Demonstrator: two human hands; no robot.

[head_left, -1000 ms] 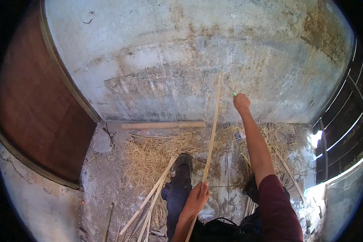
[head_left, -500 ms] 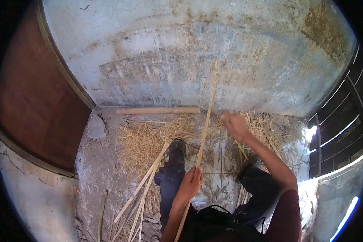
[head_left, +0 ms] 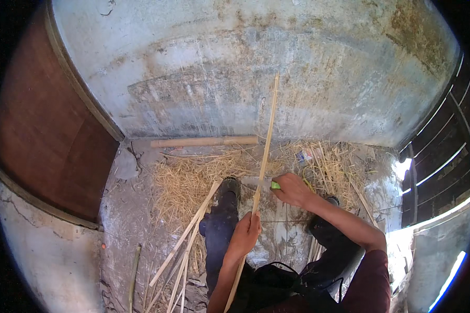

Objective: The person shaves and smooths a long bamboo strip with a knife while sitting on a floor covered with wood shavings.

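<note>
From the head camera, your left hand (head_left: 244, 236) is clamped around a long bamboo strip (head_left: 265, 151) that leans up toward the wall (head_left: 245, 62). Your right hand (head_left: 292, 189) grips a green-handled tool (head_left: 274, 185) at the strip; its blade is hidden. The strip's lower end is cut off.

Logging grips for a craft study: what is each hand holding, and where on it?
The left hand grips a long bamboo strip near its lower end. The right hand holds a knife by its green handle, blade against the strip.
</note>
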